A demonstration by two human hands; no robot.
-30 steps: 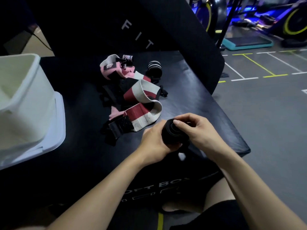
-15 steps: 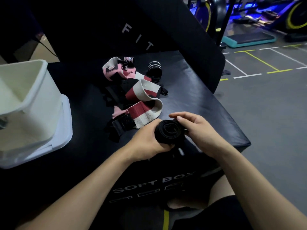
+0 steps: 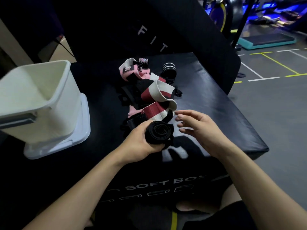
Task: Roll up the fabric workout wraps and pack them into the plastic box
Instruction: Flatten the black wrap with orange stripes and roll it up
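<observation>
My left hand (image 3: 139,141) grips a rolled-up black wrap (image 3: 158,132) above the near part of a black soft box (image 3: 207,103). My right hand (image 3: 197,128) hovers just right of the roll with its fingers spread and holds nothing. Behind the roll lies a loose pile of wraps: a red-and-white one (image 3: 157,97), a pink one (image 3: 131,70) and dark straps. A rolled black wrap with white stripes (image 3: 169,69) stands at the back of the pile. The white plastic box (image 3: 38,100) stands open at the left on its white lid (image 3: 71,138).
A black padded backrest (image 3: 149,27) marked FIT rises behind the soft box. Grey gym floor (image 3: 274,105) with painted lines drops away to the right, with a teal step platform (image 3: 265,40) and exercise machines farther back. My knee shows below the box's front edge.
My right hand has let go of the black roll and drawn off to the right with fingers spread. My left hand keeps the roll. The view has swung left, bringing the plastic box further in.
</observation>
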